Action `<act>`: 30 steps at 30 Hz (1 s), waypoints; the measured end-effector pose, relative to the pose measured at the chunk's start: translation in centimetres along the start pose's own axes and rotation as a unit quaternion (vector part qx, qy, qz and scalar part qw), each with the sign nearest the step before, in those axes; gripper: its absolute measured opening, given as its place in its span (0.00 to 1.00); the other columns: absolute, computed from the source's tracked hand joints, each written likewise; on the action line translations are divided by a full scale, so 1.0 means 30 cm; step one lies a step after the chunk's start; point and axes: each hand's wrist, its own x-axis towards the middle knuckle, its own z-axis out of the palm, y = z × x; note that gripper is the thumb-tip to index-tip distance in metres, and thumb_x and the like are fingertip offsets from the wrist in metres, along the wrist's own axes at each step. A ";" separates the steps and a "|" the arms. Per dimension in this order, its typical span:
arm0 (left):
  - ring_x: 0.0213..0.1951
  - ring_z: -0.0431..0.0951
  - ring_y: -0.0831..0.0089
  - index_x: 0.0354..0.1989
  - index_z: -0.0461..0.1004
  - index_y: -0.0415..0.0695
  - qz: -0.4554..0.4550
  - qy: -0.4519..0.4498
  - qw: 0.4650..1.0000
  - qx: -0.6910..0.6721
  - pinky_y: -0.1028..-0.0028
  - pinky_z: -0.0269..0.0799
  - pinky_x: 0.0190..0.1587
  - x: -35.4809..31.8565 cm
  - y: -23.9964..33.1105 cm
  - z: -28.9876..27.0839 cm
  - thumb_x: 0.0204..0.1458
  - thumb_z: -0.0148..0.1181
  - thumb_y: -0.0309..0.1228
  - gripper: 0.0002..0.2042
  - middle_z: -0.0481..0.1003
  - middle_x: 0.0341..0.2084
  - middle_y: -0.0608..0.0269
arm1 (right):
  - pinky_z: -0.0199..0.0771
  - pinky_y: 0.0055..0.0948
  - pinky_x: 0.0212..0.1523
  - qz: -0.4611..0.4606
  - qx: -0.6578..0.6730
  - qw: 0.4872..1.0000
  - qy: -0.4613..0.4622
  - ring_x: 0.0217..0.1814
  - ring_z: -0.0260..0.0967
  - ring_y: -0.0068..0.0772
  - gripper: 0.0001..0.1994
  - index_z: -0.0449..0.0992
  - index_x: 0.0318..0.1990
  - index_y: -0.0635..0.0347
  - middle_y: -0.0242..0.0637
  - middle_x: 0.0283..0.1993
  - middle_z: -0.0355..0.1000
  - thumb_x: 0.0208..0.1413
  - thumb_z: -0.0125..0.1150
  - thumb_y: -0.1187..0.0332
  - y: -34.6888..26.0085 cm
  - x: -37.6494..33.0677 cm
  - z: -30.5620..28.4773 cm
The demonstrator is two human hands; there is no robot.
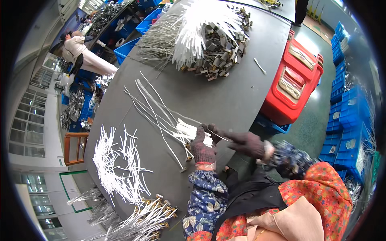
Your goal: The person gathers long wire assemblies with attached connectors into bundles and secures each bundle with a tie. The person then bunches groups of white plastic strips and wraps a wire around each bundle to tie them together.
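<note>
My left hand (204, 148), in a dark knitted glove, is closed around a bundle of short white tubes (187, 129) over the table. My right hand (247, 144), also gloved and slightly blurred, is just to the right with its fingers together. A thin wire (219, 137) runs past the bundle to its fingertips and appears pinched there. Left of the bundle, several long pale wires (155, 110) lie across the table, some crossing. Small metal end pieces (188, 153) show at the near ends of some, beside my left hand.
The grey table (225, 96) carries a large pile of white-sleeved wires (201, 28) with metal blocks (225, 52), loose white tubes (116, 168) and another wire bunch (148, 217). Right stand a red lidded bin (277, 94) and blue crates (350, 104). A person (80, 52) works far left.
</note>
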 end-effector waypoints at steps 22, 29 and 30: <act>0.26 0.77 0.68 0.37 0.73 0.42 0.217 -0.009 0.973 0.079 0.66 0.78 0.32 0.049 0.302 0.132 0.57 0.54 0.35 0.09 0.75 0.27 0.60 | 0.69 0.41 0.39 0.369 -0.075 0.915 -0.142 0.36 0.73 0.47 0.20 0.79 0.37 0.59 0.49 0.32 0.75 0.52 0.54 0.50 0.365 -0.818 -0.272; 0.25 0.76 0.67 0.38 0.72 0.39 0.188 0.015 0.975 0.116 0.67 0.78 0.31 0.013 0.240 0.052 0.57 0.55 0.34 0.10 0.75 0.26 0.57 | 0.69 0.33 0.30 0.431 -0.010 0.896 -0.101 0.27 0.71 0.33 0.20 0.79 0.33 0.63 0.41 0.25 0.74 0.51 0.58 0.52 0.402 -0.847 -0.297; 0.25 0.76 0.66 0.38 0.72 0.39 0.188 0.017 0.975 0.118 0.66 0.78 0.31 0.007 0.236 0.046 0.57 0.55 0.33 0.10 0.75 0.27 0.56 | 0.69 0.33 0.30 0.433 -0.012 0.895 -0.102 0.27 0.71 0.33 0.20 0.79 0.33 0.63 0.41 0.25 0.74 0.51 0.58 0.52 0.402 -0.851 -0.292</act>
